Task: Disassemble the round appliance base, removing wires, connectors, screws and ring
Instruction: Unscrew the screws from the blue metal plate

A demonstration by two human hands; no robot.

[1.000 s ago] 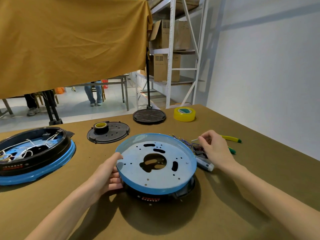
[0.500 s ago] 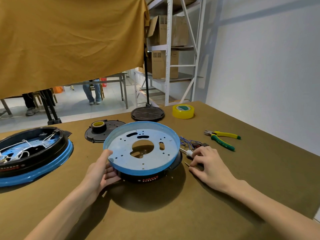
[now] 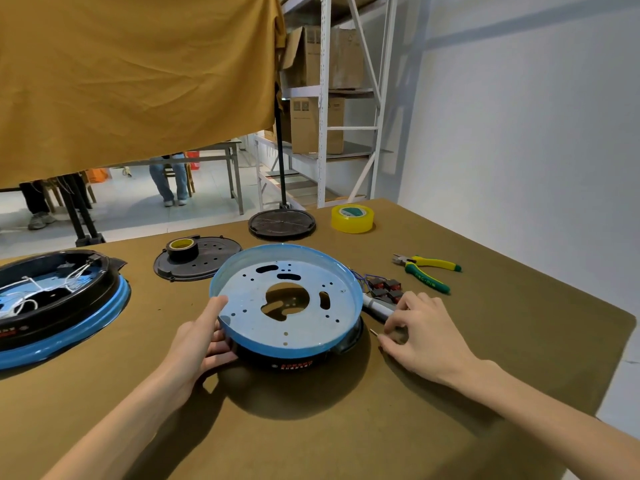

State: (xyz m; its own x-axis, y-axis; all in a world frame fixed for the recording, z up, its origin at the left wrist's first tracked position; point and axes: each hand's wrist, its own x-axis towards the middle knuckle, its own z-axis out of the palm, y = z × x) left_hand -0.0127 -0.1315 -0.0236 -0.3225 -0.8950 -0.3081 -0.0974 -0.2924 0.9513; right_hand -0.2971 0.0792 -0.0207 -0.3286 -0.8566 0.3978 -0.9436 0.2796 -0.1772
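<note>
The round appliance base sits in the middle of the table: a blue-rimmed metal plate with holes over a black ring with red print. My left hand grips its left rim, thumb on top and fingers underneath. My right hand rests on the table just right of the base, fingers curled, pinching a thin metal tool whose tip pokes out. A bundle of wires with red and black connectors and a grey handle lie beside the base, behind that hand.
Green-yellow pliers lie at the right. A yellow tape roll and a black stand foot sit at the back. A black cover carries a small tape roll. A second wired base is at far left.
My right hand has drawn back from the wire bundle to the table beside the base and closed on the thin tool. The left hand stays on the rim.
</note>
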